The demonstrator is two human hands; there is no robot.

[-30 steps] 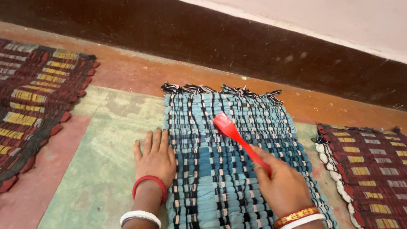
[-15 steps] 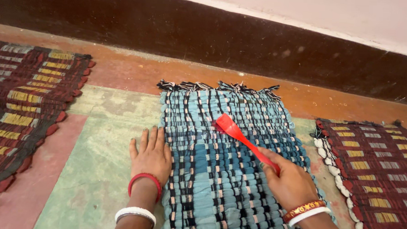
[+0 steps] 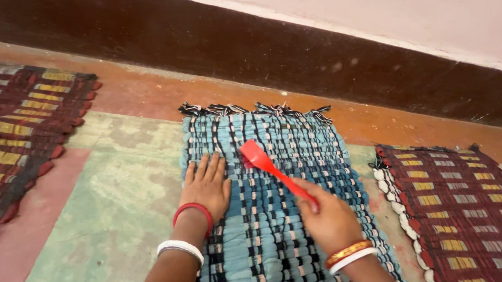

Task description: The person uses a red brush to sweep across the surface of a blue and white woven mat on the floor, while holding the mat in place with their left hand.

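Shifted since half a second ago: left hand (image 3: 207,185) now flat on the left edge of the blue woven mat (image 3: 282,204), fingers spread and released, palm pressing the weave; earlier planted on the green floor patch (image 3: 119,197) just beside that edge. Red brush (image 3: 272,169) a little further left across the mat than before, broad head down against the weave near frame centre, handle slanting down and right into the right hand (image 3: 329,220). Right hand clenched around the handle's lower end, thumb along the top. Whole scene slid rightward and slightly downward in the frame against the earlier view.

Blue mat lying lengthwise in the middle of the frame, black-and-white fringe (image 3: 255,109) along its far end, touching the orange-red floor strip (image 3: 151,91) below the dark wall band (image 3: 266,51). Red bangle (image 3: 193,212) and white bangle (image 3: 179,249) on the left wrist; gold-red and white bangles (image 3: 348,255) on the right wrist.

Dark red and yellow mat (image 3: 19,142) at the left edge of the frame, well apart from the blue one. Another dark red mat with a white edging (image 3: 462,212) at the right, near the blue mat's right side, a narrow gap of floor between. No containers in view.
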